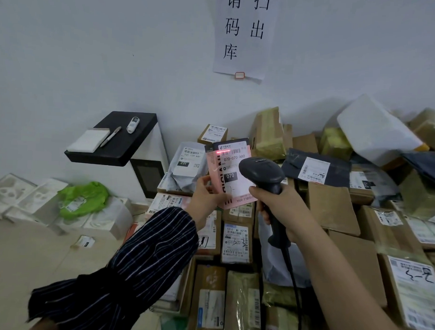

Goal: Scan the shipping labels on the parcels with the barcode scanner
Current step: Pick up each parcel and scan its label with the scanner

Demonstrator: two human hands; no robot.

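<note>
My left hand [206, 197] holds a flat pink parcel [217, 179] upright above the pile, gripping its lower left edge. A white shipping label [233, 163] marked 070 faces me. My right hand [281, 209] grips the handle of a black corded barcode scanner [262, 170], whose head points at the label from close range. A red scan line [223, 152] falls across the barcode at the label's top. The scanner head covers the label's right part.
Many cardboard parcels [236, 242] and bags with labels are heaped below and to the right. A white foam box [375, 128] tops the pile at right. A black shelf [118, 139] with a pad and pen stands at left, a green bag [83, 197] below it.
</note>
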